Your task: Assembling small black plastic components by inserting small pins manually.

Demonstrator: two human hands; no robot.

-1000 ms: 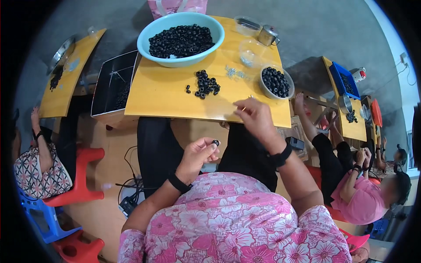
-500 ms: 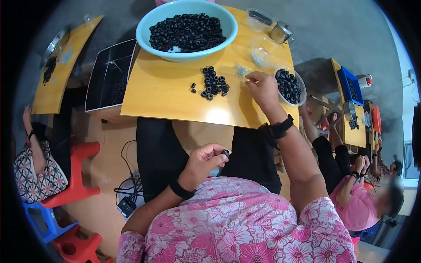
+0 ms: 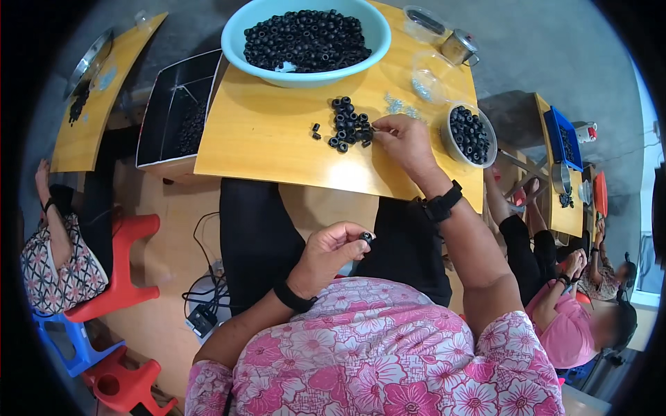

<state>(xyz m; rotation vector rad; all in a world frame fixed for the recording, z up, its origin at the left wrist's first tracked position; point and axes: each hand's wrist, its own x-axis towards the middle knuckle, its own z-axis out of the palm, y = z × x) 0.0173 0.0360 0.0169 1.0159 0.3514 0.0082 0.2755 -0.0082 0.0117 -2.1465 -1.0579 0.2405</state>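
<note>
Over my lap, my left hand [image 3: 331, 255] pinches a small black ring-shaped part [image 3: 366, 237] between thumb and fingers. My right hand [image 3: 409, 144] is over the yellow table, fingertips pinched together at the right edge of a loose pile of black ring-shaped parts [image 3: 349, 123]. What those fingertips hold, if anything, is hidden. Two smaller black pieces [image 3: 316, 132] lie apart, left of the pile. Just beyond my right hand, small clear or silvery pieces [image 3: 399, 105] are scattered. Right of that hand stands a clear round tub [image 3: 491, 151] full of black parts.
A big light-blue basin [image 3: 236, 52] of black parts stands at the table's [image 3: 270, 149] far side. Beyond the tub are clear containers [image 3: 431, 73] and a metal cup [image 3: 459, 47]. A black-lined box [image 3: 163, 114] is at left. Other people sit at tables on both sides.
My right hand has moved left, from beside the scattered clear pieces to the black pile's edge. My left hand keeps its hold on the black part. The whole view has shifted slightly.
</note>
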